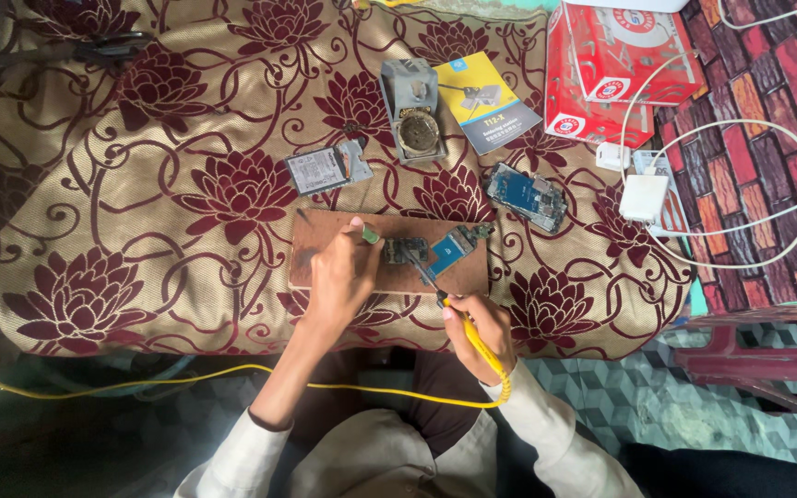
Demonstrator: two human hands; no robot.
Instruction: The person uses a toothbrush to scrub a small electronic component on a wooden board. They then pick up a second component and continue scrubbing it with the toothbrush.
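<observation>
Right hand [483, 334]: lower centre, fingers wrapped around the yellow soldering iron [461, 325], shaft slanting up-left.
Left hand [339, 277]: grip pinching a small green tool [370, 234].
Circuit board [407, 250]: on wooden board [325, 231], between both tips, nearer left.

Surface: a bed [94, 184] covered with a gold cloth patterned with dark red flowers.
Centre: a wooden board [325, 242] lies flat on the cloth, bearing small circuit boards.
Behind the board: a phone battery [317, 170], with a grey soldering-iron stand [413, 111] just to its right.
Beside the stand: a yellow and blue booklet [489, 101].
Right of the board: a blue phone circuit board [528, 196].
Far right corner: red boxes [601, 83], a white charger [644, 197] and white cable [786, 138].
Top left: a dark tool [108, 44], unclear.
</observation>
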